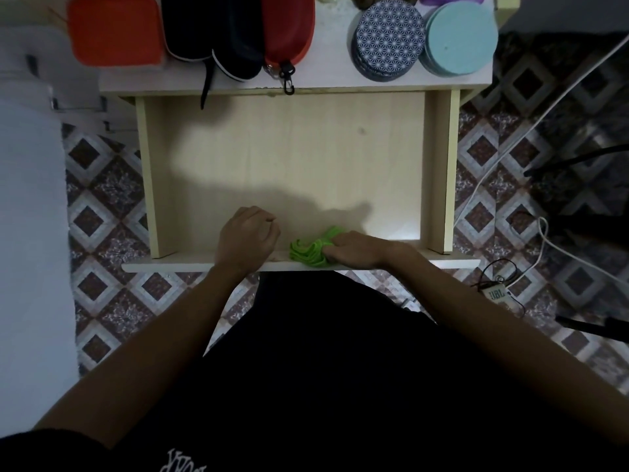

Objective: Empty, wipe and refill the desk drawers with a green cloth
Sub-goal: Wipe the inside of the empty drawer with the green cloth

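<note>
A pale wooden drawer [289,158] is pulled out of the desk toward me, with nothing lying on its floor. A crumpled green cloth [311,250] lies at the drawer's near front edge. My right hand [357,250] grips the cloth from the right and holds it against the front panel. My left hand [246,236] rests just left of the cloth on the front panel, its fingers curled with nothing in them.
On the desk top [326,63] sit an orange box [115,28], dark pouches [211,32], a red pouch [289,28], a patterned round tin [388,39] and a light blue round tin [459,39]. White cables [503,158] and a small speaker [498,296] lie on the patterned floor at right.
</note>
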